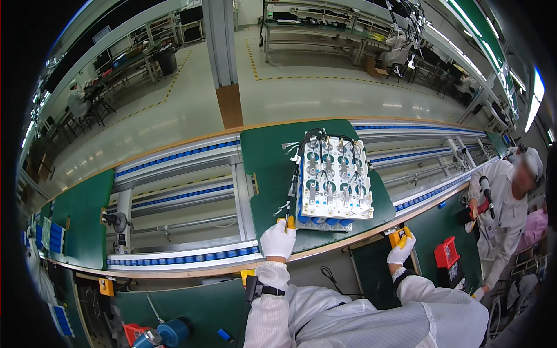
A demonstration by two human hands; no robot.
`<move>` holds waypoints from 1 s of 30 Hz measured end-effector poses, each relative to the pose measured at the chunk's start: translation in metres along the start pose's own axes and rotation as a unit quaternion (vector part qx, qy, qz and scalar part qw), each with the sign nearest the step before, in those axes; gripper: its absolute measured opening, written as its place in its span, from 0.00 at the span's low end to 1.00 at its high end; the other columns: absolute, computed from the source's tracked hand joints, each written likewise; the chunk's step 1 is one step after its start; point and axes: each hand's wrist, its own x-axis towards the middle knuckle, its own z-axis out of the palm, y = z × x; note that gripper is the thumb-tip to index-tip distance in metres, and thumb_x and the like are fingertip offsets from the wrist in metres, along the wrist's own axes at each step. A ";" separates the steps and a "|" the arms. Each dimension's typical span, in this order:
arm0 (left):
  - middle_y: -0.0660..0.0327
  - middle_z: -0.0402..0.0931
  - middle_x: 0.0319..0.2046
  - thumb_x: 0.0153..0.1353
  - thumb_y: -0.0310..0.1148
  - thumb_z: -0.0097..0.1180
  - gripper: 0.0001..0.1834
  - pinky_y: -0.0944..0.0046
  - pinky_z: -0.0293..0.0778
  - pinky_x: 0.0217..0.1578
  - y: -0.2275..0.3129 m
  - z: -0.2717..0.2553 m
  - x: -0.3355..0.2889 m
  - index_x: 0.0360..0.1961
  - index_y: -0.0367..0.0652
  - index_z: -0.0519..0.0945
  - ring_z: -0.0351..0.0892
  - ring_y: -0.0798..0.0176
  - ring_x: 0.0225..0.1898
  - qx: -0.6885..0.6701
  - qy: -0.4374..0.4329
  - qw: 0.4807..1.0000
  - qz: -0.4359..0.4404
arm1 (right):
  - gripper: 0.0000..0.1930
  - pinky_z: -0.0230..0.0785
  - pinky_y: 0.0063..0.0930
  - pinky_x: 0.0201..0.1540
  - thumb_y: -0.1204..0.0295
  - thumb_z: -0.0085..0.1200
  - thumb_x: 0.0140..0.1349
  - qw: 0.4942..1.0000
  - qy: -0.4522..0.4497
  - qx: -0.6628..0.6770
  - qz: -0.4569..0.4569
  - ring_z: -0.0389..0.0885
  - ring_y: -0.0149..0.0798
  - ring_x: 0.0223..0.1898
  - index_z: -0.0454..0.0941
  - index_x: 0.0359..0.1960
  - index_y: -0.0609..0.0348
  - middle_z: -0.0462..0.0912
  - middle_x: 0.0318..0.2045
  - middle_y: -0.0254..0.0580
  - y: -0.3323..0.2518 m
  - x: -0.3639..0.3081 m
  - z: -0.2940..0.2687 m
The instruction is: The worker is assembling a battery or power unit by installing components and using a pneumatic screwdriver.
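Note:
A battery module [336, 180] stands on a green pallet [264, 203] on the conveyor. It has a white perforated top plate with metal tabs and blue cells beneath. Black wires [297, 159] run along its far and left edges. My left hand [277, 240], in a white glove with yellow fingertips, is at the module's near left corner, fingers pinched around the lower end of a black cable [288, 210]. My right hand [401, 249], gloved alike, reaches to a yellow-orange box [395, 236] on the conveyor's near edge; its fingers are extended against it.
Roller rails [185, 258] run left and right. Another green pallet [87, 220] lies left. Below are a blue motor-like tool [173, 332] and a red bin [134, 332]. At right, a co-worker [505, 197] holds a power tool [486, 191] beside another red bin [446, 252].

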 end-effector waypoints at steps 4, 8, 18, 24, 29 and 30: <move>0.50 0.80 0.22 0.59 0.44 0.57 0.14 0.46 0.75 0.30 0.003 -0.003 -0.001 0.31 0.43 0.82 0.81 0.43 0.27 -0.005 0.002 1.000 0.005 | 0.16 0.57 0.31 0.64 0.67 0.32 0.76 1.000 -0.002 0.014 0.009 0.70 0.41 0.56 0.67 0.57 0.59 0.70 0.51 0.46 -0.004 0.000 0.000; 0.48 0.79 0.22 0.61 0.44 0.57 0.15 0.46 0.74 0.30 0.006 -0.006 -0.001 0.30 0.42 0.82 0.80 0.43 0.27 -0.013 0.001 1.000 -0.001 | 0.17 0.60 0.32 0.61 0.65 0.32 0.76 1.000 0.012 0.013 -0.001 0.71 0.40 0.53 0.67 0.57 0.60 0.72 0.50 0.46 -0.004 0.001 0.001; 0.50 0.80 0.22 0.59 0.46 0.56 0.15 0.45 0.76 0.30 0.003 -0.003 0.000 0.31 0.45 0.82 0.82 0.43 0.28 0.003 -0.004 1.000 -0.001 | 0.15 0.60 0.30 0.63 0.70 0.32 0.75 1.000 -0.001 -0.001 0.006 0.71 0.40 0.54 0.66 0.57 0.59 0.70 0.51 0.45 -0.009 0.001 0.000; 0.50 0.80 0.21 0.59 0.46 0.56 0.15 0.45 0.75 0.29 0.002 -0.001 0.000 0.30 0.45 0.81 0.81 0.44 0.27 0.006 0.003 1.000 0.002 | 0.15 0.59 0.29 0.63 0.71 0.32 0.74 1.000 0.000 0.011 0.000 0.71 0.40 0.54 0.66 0.57 0.61 0.71 0.51 0.45 -0.012 0.000 0.000; 0.51 0.79 0.20 0.59 0.46 0.57 0.15 0.45 0.75 0.28 0.001 0.000 0.000 0.29 0.45 0.81 0.81 0.44 0.26 0.001 0.017 1.000 0.011 | 0.15 0.59 0.30 0.64 0.72 0.32 0.74 1.000 -0.004 -0.001 -0.001 0.71 0.41 0.55 0.66 0.57 0.61 0.71 0.52 0.46 -0.015 0.000 -0.001; 0.51 0.79 0.20 0.59 0.46 0.57 0.15 0.45 0.75 0.28 0.001 0.000 0.000 0.29 0.45 0.81 0.81 0.44 0.26 0.001 0.016 1.000 0.011 | 0.15 0.59 0.30 0.64 0.72 0.32 0.74 1.000 -0.004 -0.001 -0.001 0.71 0.41 0.55 0.66 0.57 0.61 0.71 0.52 0.46 -0.015 0.000 -0.001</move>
